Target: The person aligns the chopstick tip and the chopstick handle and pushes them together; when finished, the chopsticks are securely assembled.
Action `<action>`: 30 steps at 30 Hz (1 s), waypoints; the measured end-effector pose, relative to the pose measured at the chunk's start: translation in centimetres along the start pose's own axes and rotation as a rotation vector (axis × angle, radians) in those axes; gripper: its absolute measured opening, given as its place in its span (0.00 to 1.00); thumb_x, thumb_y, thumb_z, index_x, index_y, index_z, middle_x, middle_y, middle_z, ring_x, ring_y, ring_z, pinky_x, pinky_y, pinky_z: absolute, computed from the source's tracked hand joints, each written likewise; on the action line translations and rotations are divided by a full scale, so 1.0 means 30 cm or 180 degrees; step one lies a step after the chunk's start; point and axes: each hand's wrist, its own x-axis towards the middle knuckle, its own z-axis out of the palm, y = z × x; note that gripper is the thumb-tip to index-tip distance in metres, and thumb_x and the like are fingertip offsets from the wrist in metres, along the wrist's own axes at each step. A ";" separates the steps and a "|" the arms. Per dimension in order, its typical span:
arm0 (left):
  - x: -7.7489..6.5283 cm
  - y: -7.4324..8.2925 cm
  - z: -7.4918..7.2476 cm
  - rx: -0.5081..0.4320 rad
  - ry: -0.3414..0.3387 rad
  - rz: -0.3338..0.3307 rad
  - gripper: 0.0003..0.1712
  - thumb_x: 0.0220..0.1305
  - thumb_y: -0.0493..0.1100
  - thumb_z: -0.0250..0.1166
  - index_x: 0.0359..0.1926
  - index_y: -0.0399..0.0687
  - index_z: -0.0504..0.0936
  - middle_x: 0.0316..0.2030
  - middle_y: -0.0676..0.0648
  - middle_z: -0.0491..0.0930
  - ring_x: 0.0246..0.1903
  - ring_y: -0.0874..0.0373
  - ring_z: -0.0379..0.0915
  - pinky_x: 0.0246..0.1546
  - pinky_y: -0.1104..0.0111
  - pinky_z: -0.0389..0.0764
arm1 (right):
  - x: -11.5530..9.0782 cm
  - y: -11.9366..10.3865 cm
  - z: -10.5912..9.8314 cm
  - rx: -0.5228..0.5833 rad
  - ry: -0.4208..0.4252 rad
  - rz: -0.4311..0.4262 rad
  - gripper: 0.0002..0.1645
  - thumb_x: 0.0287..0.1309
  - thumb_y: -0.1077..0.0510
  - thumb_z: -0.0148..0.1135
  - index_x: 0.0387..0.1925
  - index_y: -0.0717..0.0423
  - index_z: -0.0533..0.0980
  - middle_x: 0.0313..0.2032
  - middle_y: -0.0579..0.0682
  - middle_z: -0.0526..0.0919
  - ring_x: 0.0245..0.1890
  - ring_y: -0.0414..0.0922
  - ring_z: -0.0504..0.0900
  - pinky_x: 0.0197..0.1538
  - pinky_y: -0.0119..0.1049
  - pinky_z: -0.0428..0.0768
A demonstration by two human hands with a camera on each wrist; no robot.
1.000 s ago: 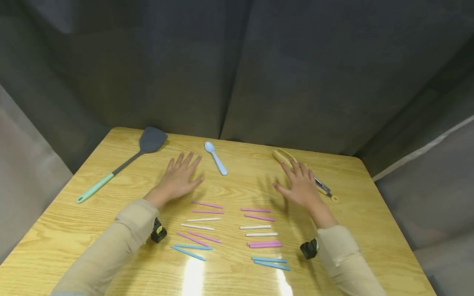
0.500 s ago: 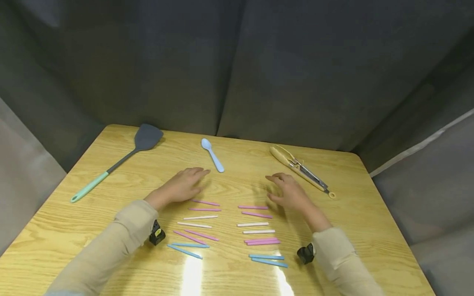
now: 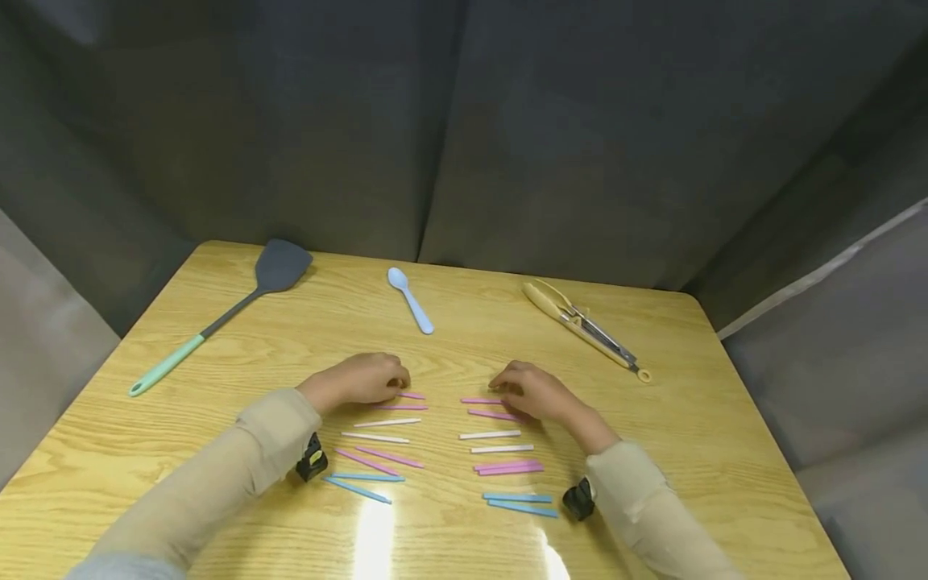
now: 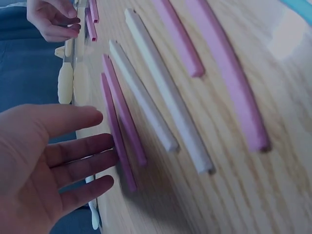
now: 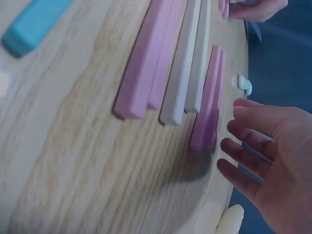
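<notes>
Two columns of thin pink, white and blue sticks lie on the table, in pairs. My left hand (image 3: 360,379) is over the outer end of the far pink pair in the left column. In the left wrist view its fingers are loosely bent, the tips right at the farthest pink stick (image 4: 116,134), with nothing gripped. My right hand (image 3: 542,393) hovers by the far pink pair of the right column, partly covering those sticks (image 3: 493,415). The right wrist view shows its fingers relaxed and apart, just beyond the far pink sticks (image 5: 208,102), holding nothing.
Behind the hands, a blue spoon (image 3: 411,301) lies at mid-table. A turner (image 3: 283,266) with a green handle is on the left, and yellow-tipped tongs (image 3: 583,328) on the right. White sticks (image 3: 495,435) and blue sticks (image 3: 518,499) lie nearer the body. Dark curtains (image 3: 580,145) enclose the table.
Both hands have come down and inward from above the table to the far pink pairs, their spread fingers now bent. The tongs are uncovered. The sticks lie as before.
</notes>
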 end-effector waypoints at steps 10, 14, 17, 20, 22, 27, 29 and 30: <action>0.017 0.002 0.023 0.0225 0.0052 0.0050 0.07 0.57 0.42 0.62 0.36 0.47 0.82 0.27 0.53 0.74 0.27 0.63 0.70 0.31 0.70 0.74 | 0.024 -0.008 0.030 -0.0268 -0.0063 -0.0048 0.07 0.53 0.59 0.62 0.35 0.52 0.79 0.34 0.45 0.76 0.31 0.39 0.73 0.35 0.34 0.73; 0.028 0.001 0.031 0.0271 0.0075 0.0054 0.05 0.56 0.41 0.63 0.34 0.46 0.81 0.24 0.54 0.71 0.24 0.64 0.65 0.28 0.72 0.72 | 0.032 -0.017 0.040 -0.0394 -0.0024 -0.0014 0.03 0.52 0.58 0.63 0.31 0.50 0.78 0.30 0.43 0.74 0.28 0.38 0.70 0.31 0.31 0.71; 0.035 0.003 0.030 0.0334 0.0027 0.0003 0.02 0.57 0.40 0.62 0.28 0.47 0.78 0.22 0.55 0.68 0.23 0.64 0.63 0.26 0.73 0.69 | 0.039 -0.022 0.045 -0.0474 -0.0019 0.0049 0.02 0.51 0.59 0.62 0.30 0.49 0.77 0.29 0.43 0.73 0.28 0.39 0.70 0.29 0.32 0.70; 0.042 0.005 0.030 0.0405 -0.0023 -0.0025 0.08 0.57 0.38 0.62 0.23 0.49 0.73 0.21 0.55 0.66 0.22 0.63 0.61 0.24 0.72 0.67 | 0.045 -0.024 0.051 -0.0577 -0.0022 0.0095 0.03 0.52 0.60 0.61 0.30 0.49 0.76 0.29 0.42 0.73 0.29 0.40 0.70 0.28 0.32 0.70; 0.045 0.004 0.032 0.0430 -0.0039 -0.0032 0.11 0.56 0.37 0.61 0.20 0.50 0.70 0.20 0.55 0.64 0.21 0.63 0.60 0.23 0.72 0.65 | 0.046 -0.025 0.053 -0.0623 -0.0012 0.0118 0.03 0.52 0.60 0.61 0.30 0.49 0.76 0.29 0.42 0.73 0.30 0.40 0.71 0.27 0.33 0.70; 0.049 -0.009 0.028 0.0230 -0.0010 -0.0121 0.11 0.57 0.37 0.59 0.20 0.51 0.69 0.20 0.55 0.65 0.20 0.63 0.61 0.21 0.73 0.65 | 0.042 -0.025 0.044 -0.0621 0.0036 0.0131 0.02 0.52 0.60 0.61 0.30 0.51 0.76 0.29 0.42 0.74 0.29 0.40 0.71 0.27 0.33 0.70; 0.048 -0.013 0.017 0.0127 0.0030 -0.0170 0.12 0.57 0.37 0.58 0.21 0.51 0.68 0.19 0.54 0.65 0.19 0.63 0.60 0.21 0.73 0.64 | 0.038 -0.024 0.035 -0.0566 0.0054 0.0185 0.02 0.52 0.60 0.60 0.31 0.51 0.76 0.29 0.43 0.74 0.28 0.39 0.70 0.27 0.33 0.70; 0.046 -0.014 0.010 0.0094 0.0052 -0.0189 0.12 0.58 0.38 0.58 0.21 0.51 0.67 0.18 0.54 0.65 0.19 0.63 0.60 0.21 0.73 0.63 | 0.037 -0.024 0.030 -0.0532 0.0068 0.0228 0.03 0.52 0.61 0.60 0.31 0.51 0.76 0.28 0.43 0.75 0.27 0.39 0.70 0.27 0.33 0.70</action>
